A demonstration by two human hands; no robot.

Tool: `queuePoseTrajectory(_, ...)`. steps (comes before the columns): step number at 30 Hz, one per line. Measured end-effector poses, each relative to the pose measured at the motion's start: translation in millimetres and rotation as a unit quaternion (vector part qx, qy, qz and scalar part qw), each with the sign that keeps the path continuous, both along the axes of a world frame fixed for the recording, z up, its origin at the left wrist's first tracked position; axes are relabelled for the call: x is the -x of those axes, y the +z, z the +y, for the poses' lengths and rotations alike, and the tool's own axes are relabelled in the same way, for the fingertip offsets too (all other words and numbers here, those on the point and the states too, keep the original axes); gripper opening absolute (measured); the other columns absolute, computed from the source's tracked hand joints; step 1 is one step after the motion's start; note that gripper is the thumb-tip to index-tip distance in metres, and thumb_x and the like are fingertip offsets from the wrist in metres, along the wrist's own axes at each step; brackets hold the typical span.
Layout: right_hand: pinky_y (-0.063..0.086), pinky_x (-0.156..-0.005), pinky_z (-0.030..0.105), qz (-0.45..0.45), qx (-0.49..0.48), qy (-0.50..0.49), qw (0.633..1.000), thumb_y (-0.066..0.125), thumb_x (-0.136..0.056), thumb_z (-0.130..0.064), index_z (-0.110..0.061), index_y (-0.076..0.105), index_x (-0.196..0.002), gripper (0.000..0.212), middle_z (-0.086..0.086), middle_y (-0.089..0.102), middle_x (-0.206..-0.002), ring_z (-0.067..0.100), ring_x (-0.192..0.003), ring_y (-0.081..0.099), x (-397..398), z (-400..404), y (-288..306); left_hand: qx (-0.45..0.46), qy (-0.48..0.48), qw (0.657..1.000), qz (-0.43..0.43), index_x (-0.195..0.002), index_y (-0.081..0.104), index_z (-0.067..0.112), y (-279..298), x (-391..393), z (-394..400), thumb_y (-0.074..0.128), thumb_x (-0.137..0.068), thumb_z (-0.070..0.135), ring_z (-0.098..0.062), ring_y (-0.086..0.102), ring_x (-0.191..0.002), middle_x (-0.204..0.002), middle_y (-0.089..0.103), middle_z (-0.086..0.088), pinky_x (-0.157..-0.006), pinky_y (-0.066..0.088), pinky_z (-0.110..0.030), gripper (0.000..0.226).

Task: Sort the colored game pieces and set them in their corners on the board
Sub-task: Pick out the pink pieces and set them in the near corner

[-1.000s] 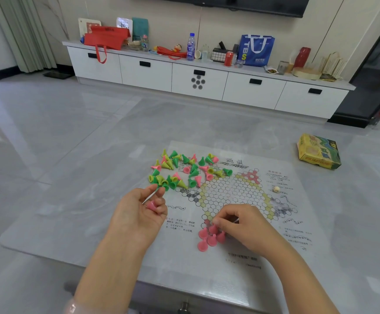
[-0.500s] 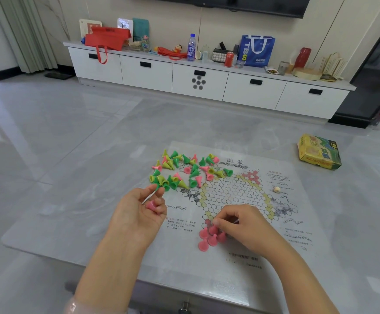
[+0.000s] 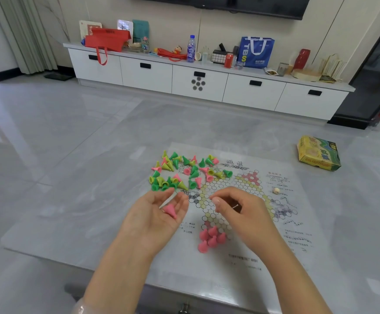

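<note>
Head view, the only one. Left hand (image 3: 159,214) is palm up and open above the table, a pink cone piece (image 3: 170,210) lying on its fingers along with a thin white stick (image 3: 167,201) (cannot tell what the stick is). Nothing pinched, the piece just rests there.

Right hand (image 3: 239,207) hovers over the board (image 3: 248,225), fingers curled loosely, thumb and forefinger close together; whether they grip anything I cannot tell. A small white sliver shows at the palm.

The board is a thin printed sheet with a hexagon grid of circles, lying flat on the grey table (image 3: 76,200). At its near corner a cluster of pink pieces (image 3: 210,237) stands touching each other, roughly six, below and between the two hands.

The unsorted pile (image 3: 184,171) (green, yellow-green, some pink cones) sits on the far left part of the sheet, spilling onto the table, many tipped over. It lies just beyond the left fingertips.

A small pale bead (image 3: 276,190) rests on the right part of the sheet, apart from everything. A yellow-green box (image 3: 318,152) lies on the table far right, well apart from the board.

A white cabinet (image 3: 198,80) with clutter on top stands against the back wall.
</note>
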State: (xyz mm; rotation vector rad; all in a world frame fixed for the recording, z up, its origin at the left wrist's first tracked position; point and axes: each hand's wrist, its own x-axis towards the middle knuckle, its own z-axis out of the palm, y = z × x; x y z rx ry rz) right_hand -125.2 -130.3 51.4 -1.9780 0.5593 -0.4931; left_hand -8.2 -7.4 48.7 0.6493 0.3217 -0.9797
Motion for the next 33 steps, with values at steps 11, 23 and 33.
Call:
queuePoseTrajectory(11,0.052,-0.041,0.045,0.034,0.047,0.147,0.987,0.067,-0.081,-0.01,-0.023,0.071,-0.099,0.023,-0.005,0.06,-0.092,-0.001,-0.059,0.054,-11,21,-1,0.002,-0.075,0.996,-0.036,-0.099,0.053,0.0,1,13,-9,0.035,-0.092,0.014,-0.021,0.053,-0.057,-0.05,0.059,-0.013,-0.037,0.046,-0.02,0.024)
queuePoseTrajectory(23,0.052,-0.05,0.028,0.027,0.053,0.092,0.994,0.069,-0.08,-0.016,-0.029,0.066,-0.085,0.015,-0.008,0.063,-0.088,0.01,-0.056,0.061,-13,18,-6,0.037,-0.151,0.985,-0.075,-0.121,0.051,-0.005,-3,21,-14,0.027,-0.096,0.025,-0.018,0.063,-0.057,-0.078,0.063,-0.015,-0.064,0.049,-0.024,0.045)
queuePoseTrajectory(33,0.048,-0.042,0.043,0.012,-0.065,0.066,0.996,0.062,-0.085,-0.011,-0.028,0.069,-0.076,0.021,-0.018,0.066,-0.071,0.04,-0.049,0.063,-9,22,4,-0.047,-0.105,0.976,-0.185,-0.106,0.055,-0.001,-1,25,-17,0.038,-0.091,0.015,-0.024,0.063,-0.081,-0.083,0.064,-0.014,-0.078,0.049,-0.036,0.028)
